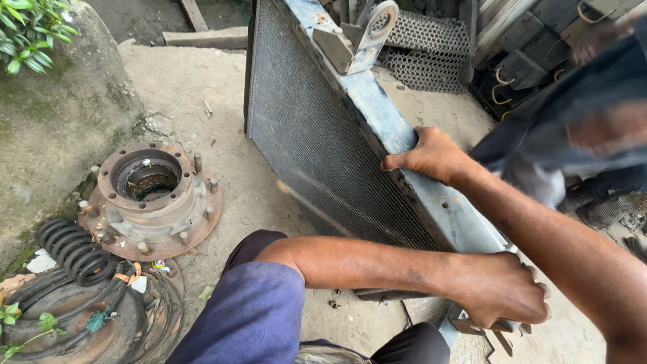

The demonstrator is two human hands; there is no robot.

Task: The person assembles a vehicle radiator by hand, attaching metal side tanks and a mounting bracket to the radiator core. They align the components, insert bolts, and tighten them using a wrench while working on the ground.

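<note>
The radiator (pixel 323 141) stands on edge on the concrete ground, tilted, its dark fin mesh facing about 9 o'clock and its worn blue side frame (pixel 404 145) running from 12 o'clock down toward 5 o'clock. The right hand (pixel 431 156) is curled over that frame near its middle, fingers pressing at the edge of the mesh. The left hand (pixel 502 290) is closed in a fist around the lower corner of the frame at about 5 o'clock, where a small rusty bracket (pixel 495 330) shows under it; I cannot tell whether it also grips a tool. A metal lug (pixel 371 34) sticks up at the top end. At 9 o'clock, well apart from the radiator, a rusty wheel hub (pixel 151 199) lies on the ground, with a coil spring (pixel 74 249) and black hoses (pixel 87 296) near it at 8 o'clock. A blurred person in dark clothing (pixel 579 128) is at 3 o'clock. The likely risks: the radiator could tip toward the knees if either grip slackens, since it seems to rest only on its lower edge; the fingers on the mesh could bend the thin fins or be cut by them; and the fist could slip off the worn corner.
</note>
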